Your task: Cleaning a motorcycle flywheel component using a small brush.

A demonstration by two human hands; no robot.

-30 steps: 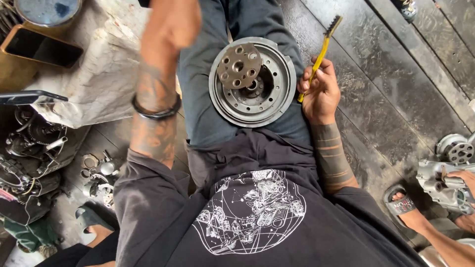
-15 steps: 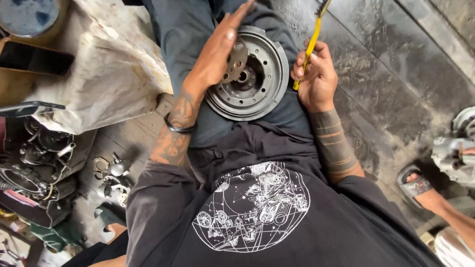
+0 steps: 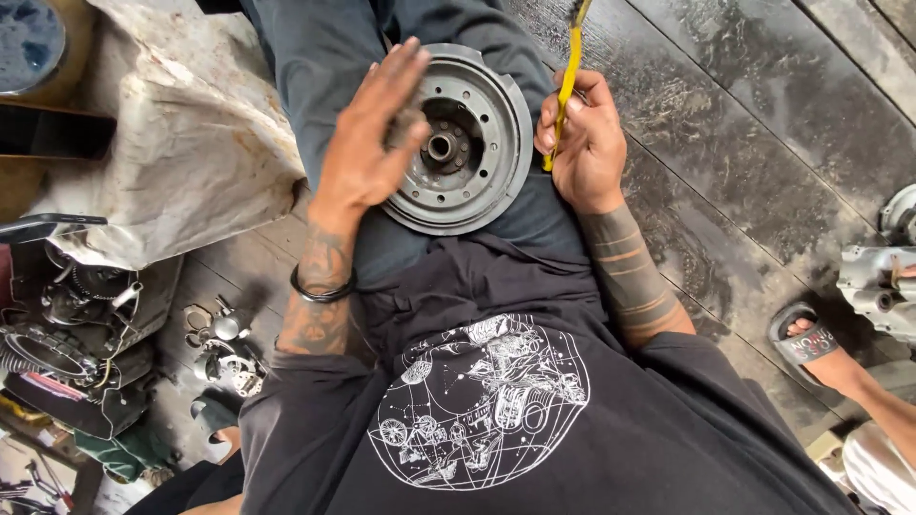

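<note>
A: Start nearest the camera. What's there?

B: A black shirt with a white round print (image 3: 479, 408), then the person's lap in dark grey trousers (image 3: 329, 57). A round grey metal drum (image 3: 456, 139) lies flat on the lap, open face up, with a small hub at its centre.

A: And the left hand?

B: The left hand (image 3: 367, 143) lies palm down across the drum's left side, fingers (image 3: 401, 72) stretched out and together, reaching to the far rim. It is flat on the metal rather than closed round anything. A black bangle (image 3: 322, 286) sits on that wrist.

A: The right?

B: The right hand (image 3: 582, 143) rests just beside the drum's right rim, its fingers curled tight round a thin yellow-handled brush (image 3: 565, 81). The handle runs away from the body, with the head at the picture's top edge.

A: What's around them?

B: On the floor to the person's left, small shiny metal parts (image 3: 221, 345) and a dark engine assembly (image 3: 81, 334) at the left edge. Farther off on that side, a crumpled dirty cloth (image 3: 181, 143). To the right, dark wooden floorboards (image 3: 763, 143), another person's foot in a grey sandal (image 3: 806, 339) and a grey metal casing (image 3: 883, 281) at the right edge.
</note>
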